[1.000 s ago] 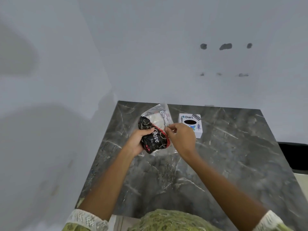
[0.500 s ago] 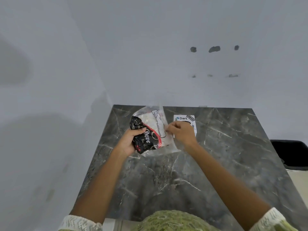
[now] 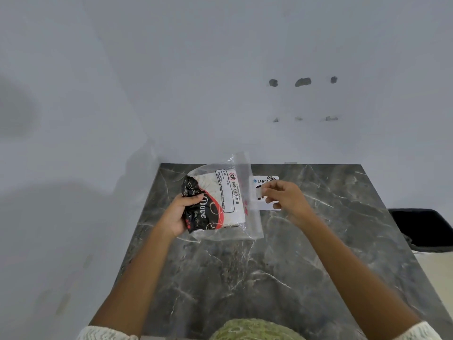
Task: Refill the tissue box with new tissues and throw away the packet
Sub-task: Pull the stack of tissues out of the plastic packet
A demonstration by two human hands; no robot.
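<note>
A clear plastic tissue packet (image 3: 220,202) with black, red and white print is held above the dark marble table (image 3: 269,278). My left hand (image 3: 180,213) grips its black left end. My right hand (image 3: 284,198) pinches the packet's clear flap on the right side, fingers closed on the plastic. Behind my right hand, a small white tissue box (image 3: 266,181) with blue lettering stands on the table near the wall, partly hidden by my fingers and the flap.
A white wall rises right behind the table's far edge. A black bin (image 3: 421,229) sits on the floor off the table's right side. Bare marble stretches between my arms toward the near edge.
My right hand has pulled to the right, drawing the packet's clear flap out and away from the body. The packet has turned flatter, showing its label. The left hand keeps its grip.
</note>
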